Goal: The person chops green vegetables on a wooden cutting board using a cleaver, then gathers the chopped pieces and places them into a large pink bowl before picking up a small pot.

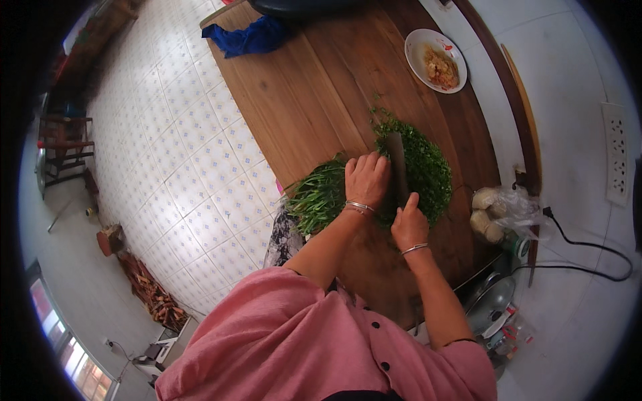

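My left hand (pixel 367 178) presses down on a bunch of long green leafy stalks (pixel 319 195), its fingers curled over them. The loose ends of the stalks spread out to the left. My right hand (pixel 410 225) grips a kitchen cleaver (pixel 397 163) whose blade stands on edge just right of my left fingers. Beyond the blade lies a heap of finely chopped greens (pixel 426 170). A few small bits are scattered past the heap. Everything rests on a wooden table (pixel 311 115).
A plate of chopped food (pixel 436 61) stands at the far right. A blue cloth (pixel 246 37) lies at the far left edge. At right are a plastic bag of round items (pixel 489 213), a black power cord (pixel 592 270) and a glass pot lid (pixel 494 301).
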